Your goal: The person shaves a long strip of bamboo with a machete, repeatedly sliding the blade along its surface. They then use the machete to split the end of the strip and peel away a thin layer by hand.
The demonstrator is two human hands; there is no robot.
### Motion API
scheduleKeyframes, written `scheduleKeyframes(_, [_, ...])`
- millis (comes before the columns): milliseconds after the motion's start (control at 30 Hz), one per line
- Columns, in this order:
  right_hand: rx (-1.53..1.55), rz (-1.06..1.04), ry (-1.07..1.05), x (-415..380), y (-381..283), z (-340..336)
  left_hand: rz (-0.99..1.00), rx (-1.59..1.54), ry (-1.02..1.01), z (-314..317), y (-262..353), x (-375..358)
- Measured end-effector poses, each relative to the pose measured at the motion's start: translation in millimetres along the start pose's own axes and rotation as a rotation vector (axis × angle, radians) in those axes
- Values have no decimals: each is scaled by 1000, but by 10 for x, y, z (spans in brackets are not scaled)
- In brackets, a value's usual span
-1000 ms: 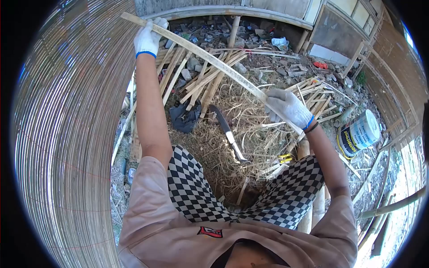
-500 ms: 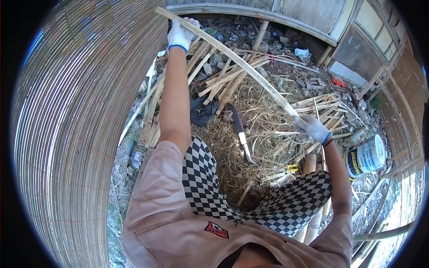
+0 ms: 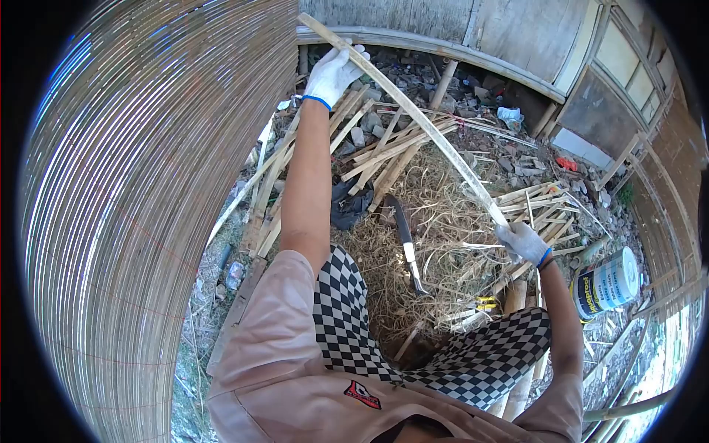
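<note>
Head view, person seated, looking down past checkered trousers.

Left hand: white glove with blue cuff, arm stretched up and forward, fingers closed around the far part of a long bamboo strip, just short of its upper end.

Right hand: same kind of glove, closed around the near end of the strip, low and to the right, just above the right knee.

The bamboo strip runs diagonally between the two hands, from upper centre down to the right, with a slight bow. It is held in the air, clear of the ground.

Below the strip: a heap of dry shavings on the ground, with a machete lying on it, blade toward the knees. A pile of split bamboo sticks lies beyond it, a second bundle near the right hand. A paint can lies on its side at right. A woven bamboo screen fills the left side.
</note>
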State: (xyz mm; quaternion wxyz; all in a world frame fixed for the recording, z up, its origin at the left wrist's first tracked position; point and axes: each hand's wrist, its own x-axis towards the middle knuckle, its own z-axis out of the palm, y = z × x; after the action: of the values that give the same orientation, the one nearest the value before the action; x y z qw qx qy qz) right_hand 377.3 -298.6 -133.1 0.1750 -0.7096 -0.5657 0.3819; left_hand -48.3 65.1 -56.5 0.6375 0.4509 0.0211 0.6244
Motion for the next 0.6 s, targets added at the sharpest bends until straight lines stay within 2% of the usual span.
scheduleKeyframes(133, [-10,-51,65,20,0,23,34,-75,42,20,-18,27])
scheduleKeyframes(200, [-45,-57,137,-73,-200,57,33,-51,166,33,-52,53])
scheduleKeyframes(267, [-113,-119,226,-17,-95,28,61,-21,272,44,-87,64])
scheduleKeyframes(400, [-323,-174,486,105,20,-7,114,320,573,122,-106,36])
scheduleKeyframes(500, [-304,-198,507,124,20,11,234,592,591,132,-101,44])
scheduleKeyframes(533, [-395,-123,467,104,-50,4,227,611,563,172,-116,36])
scheduleKeyframes(600, [-340,-185,472,227,73,15,218,649,509,243,-122,50])
